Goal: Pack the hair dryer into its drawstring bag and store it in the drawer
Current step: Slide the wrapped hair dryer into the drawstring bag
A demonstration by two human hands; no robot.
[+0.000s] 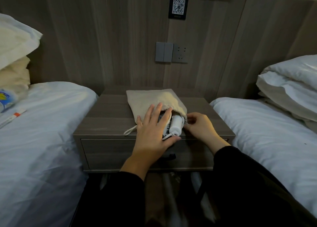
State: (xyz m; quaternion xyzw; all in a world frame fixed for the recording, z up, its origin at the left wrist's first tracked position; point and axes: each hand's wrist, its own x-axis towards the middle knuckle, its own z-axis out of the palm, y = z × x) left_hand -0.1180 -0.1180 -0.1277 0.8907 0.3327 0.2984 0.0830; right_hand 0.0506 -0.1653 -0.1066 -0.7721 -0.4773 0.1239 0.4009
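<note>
A beige drawstring bag (151, 99) lies on top of the nightstand (109, 117), its mouth facing me. The white hair dryer (176, 124) is partly inside it, with the folded handle and the mesh grille sticking out. My left hand (154, 129) lies flat with straight fingers over the dryer and the bag's mouth. My right hand (199, 125) pinches the bag's rim at the right side of the opening. A loop of white drawstring (129, 130) trails out to the left. Below the top, the drawer (109, 151) is closed, and its dark handle (169, 156) shows under my left wrist.
Beds with white sheets flank the nightstand, the left bed (42, 132) carrying a bottle (6, 98) and a small packet. Pillows are stacked at both heads. A switch and socket plate (171, 52) sits on the wooden wall panel behind.
</note>
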